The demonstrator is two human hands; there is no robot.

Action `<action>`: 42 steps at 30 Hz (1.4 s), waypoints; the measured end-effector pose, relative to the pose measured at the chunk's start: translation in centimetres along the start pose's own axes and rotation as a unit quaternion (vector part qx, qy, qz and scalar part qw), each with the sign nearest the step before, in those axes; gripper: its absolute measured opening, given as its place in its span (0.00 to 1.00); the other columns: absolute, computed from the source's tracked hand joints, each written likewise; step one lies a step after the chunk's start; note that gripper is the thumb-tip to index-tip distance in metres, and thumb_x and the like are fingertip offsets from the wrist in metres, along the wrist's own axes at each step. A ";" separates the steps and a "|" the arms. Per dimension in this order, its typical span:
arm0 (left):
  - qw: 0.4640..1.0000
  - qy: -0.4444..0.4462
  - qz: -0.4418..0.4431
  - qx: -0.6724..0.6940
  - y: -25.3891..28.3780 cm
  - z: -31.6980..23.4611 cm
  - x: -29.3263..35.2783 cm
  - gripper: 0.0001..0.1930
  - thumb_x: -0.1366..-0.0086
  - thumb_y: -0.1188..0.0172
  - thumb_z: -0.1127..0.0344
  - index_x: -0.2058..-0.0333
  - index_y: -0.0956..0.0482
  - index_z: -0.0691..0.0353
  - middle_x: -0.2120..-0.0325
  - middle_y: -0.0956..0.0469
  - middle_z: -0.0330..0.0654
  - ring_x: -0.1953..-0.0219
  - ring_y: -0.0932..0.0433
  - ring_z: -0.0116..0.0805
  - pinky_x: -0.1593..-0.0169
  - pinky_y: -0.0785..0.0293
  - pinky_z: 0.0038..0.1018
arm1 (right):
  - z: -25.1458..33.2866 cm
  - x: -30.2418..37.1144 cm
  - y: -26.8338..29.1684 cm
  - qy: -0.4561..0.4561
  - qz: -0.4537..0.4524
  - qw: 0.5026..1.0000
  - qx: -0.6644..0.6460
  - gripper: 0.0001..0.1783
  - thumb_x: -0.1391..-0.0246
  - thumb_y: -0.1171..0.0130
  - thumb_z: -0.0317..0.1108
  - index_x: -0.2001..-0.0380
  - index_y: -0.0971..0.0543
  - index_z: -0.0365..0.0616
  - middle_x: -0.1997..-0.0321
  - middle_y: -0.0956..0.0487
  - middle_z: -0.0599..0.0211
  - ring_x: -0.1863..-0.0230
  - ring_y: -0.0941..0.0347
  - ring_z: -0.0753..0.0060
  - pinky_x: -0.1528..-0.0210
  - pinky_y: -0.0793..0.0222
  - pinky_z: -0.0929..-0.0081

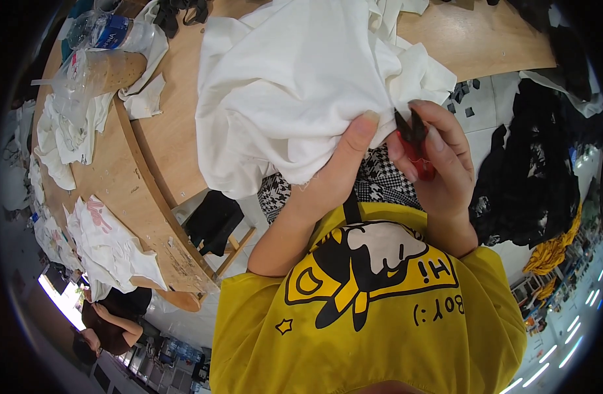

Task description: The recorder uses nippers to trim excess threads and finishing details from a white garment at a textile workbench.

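Note:
White fabric (282,85) lies bunched over the table edge and hangs toward my lap. My left hand (346,157) grips its near edge, thumb on top and the fingers hidden beneath the cloth. In my right hand (446,157) is a pair of red-handled thread snips (414,141), held between thumb and fingers. Their dark blades point away from me and stand slightly apart, close to the fabric's right edge. Some loose thread shows at my left wrist.
A wooden table (164,154) curves around the left and far side. On it are a water bottle (111,33), a plastic cup (108,69) and white cloth pieces (111,243). Black fabric (528,164) is heaped at right. Another person (111,322) is at lower left.

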State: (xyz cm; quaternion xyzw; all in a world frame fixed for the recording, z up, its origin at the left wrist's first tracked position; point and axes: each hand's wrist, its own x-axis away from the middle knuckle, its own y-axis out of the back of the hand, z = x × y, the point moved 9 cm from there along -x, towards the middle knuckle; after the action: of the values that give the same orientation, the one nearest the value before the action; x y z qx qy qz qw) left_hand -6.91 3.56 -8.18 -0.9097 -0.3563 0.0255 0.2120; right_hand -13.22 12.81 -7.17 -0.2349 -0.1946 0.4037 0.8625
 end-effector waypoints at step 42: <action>0.985 -0.077 0.008 -0.151 0.6 -2.0 0.1 0.11 0.44 0.48 0.68 0.63 0.29 0.67 0.66 0.27 0.40 0.64 0.30 0.30 0.58 0.37 0.22 | 2.9 0.1 -0.1 0.053 -0.038 0.957 0.282 0.07 0.49 0.59 0.24 0.65 0.36 0.34 0.80 0.30 0.70 0.80 0.39 0.88 0.78 0.45 0.93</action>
State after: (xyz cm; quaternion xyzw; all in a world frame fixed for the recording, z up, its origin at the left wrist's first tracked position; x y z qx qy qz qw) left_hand -6.08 2.45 -6.56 -0.9293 -0.3642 0.0426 0.0437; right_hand -14.66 13.56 -4.72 0.0041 -0.0359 0.3957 0.9177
